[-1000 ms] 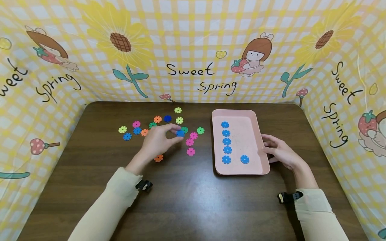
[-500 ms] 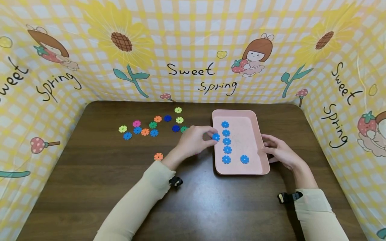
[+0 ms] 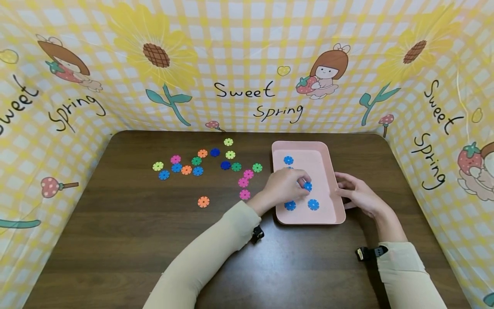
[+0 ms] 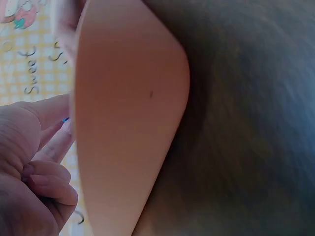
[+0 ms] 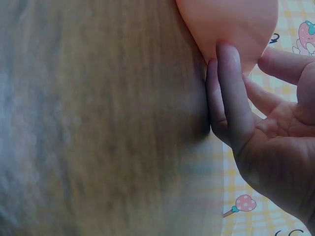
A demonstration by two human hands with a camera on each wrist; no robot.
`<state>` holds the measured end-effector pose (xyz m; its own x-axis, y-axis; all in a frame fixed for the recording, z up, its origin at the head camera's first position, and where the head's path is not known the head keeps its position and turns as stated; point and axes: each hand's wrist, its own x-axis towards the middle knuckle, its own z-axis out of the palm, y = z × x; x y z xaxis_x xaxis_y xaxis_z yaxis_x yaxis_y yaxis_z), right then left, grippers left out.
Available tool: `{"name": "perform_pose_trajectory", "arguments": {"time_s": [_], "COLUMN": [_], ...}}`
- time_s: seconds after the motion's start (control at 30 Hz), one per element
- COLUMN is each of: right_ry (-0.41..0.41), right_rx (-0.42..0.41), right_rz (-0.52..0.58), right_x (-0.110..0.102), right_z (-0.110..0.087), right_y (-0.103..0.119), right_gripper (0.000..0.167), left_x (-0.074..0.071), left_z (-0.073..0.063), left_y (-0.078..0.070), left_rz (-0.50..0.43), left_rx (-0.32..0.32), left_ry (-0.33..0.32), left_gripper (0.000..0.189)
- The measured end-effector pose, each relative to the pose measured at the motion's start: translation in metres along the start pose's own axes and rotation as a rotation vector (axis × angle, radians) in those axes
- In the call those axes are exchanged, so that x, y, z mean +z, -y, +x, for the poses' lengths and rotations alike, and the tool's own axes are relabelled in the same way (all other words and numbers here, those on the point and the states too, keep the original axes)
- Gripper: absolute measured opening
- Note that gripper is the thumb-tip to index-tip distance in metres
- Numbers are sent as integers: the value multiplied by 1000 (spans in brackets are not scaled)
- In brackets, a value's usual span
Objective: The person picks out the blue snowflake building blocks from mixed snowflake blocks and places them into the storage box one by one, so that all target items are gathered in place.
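Note:
A blue plastic snowflake disc (image 3: 307, 186) is pinched between the thumb and fingertips of my left hand (image 3: 283, 185), over the pink tray (image 3: 333, 163). In the left wrist view the tray wall hides most of this disc. Inside the tray, a column of blue snowflake discs (image 3: 288, 160) runs along the left side, its middle covered by my hand. Another blue disc (image 3: 313, 204) lies at the front, just below the held one. My right hand (image 3: 360, 195) holds the tray's right side, thumb at the rim and fingers against the outer wall in the right wrist view.
Left of the tray, loose snowflake discs are scattered on the brown table (image 3: 115, 240): pink (image 3: 245, 195), orange (image 3: 203, 201), green (image 3: 236, 167), dark blue (image 3: 215, 152), yellow (image 3: 158, 166) and blue (image 3: 164, 174). A checked cloth (image 3: 239, 56) stands around the back and sides.
My left hand has carried the blue snowflake disc rightward from among the loose discs, across the tray's left rim, to above the tray. The right hand and the tray have stayed put.

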<state>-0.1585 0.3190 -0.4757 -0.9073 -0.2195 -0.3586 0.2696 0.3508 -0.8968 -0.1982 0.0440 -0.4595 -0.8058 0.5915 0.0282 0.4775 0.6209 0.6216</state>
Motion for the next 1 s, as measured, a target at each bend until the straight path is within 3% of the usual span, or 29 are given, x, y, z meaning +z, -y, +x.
{"name": "perform_pose_trajectory", "arguments": {"time_s": [0.23,0.47,0.7,1.0], "right_ry": [-3,-8,-10,-9], "right_rx": [0,-2,-3,-2], "right_rz": [-13,-8,-6,-1], "right_x": [0,1,1,-1], "right_z": [1,2,1,1], "right_y": [1,2,1,-1], "right_gripper": [70,71,71,71], "left_x": [19,28,31,20], "left_z": [12,16,16,6], "left_y": [-5,-2,0,-6], "left_rz": [68,165,229,202], "left_rx": [-19,-11,-8,13], "left_ry": [56,53,41,-18], "left_gripper": [25,22,27,34]}}
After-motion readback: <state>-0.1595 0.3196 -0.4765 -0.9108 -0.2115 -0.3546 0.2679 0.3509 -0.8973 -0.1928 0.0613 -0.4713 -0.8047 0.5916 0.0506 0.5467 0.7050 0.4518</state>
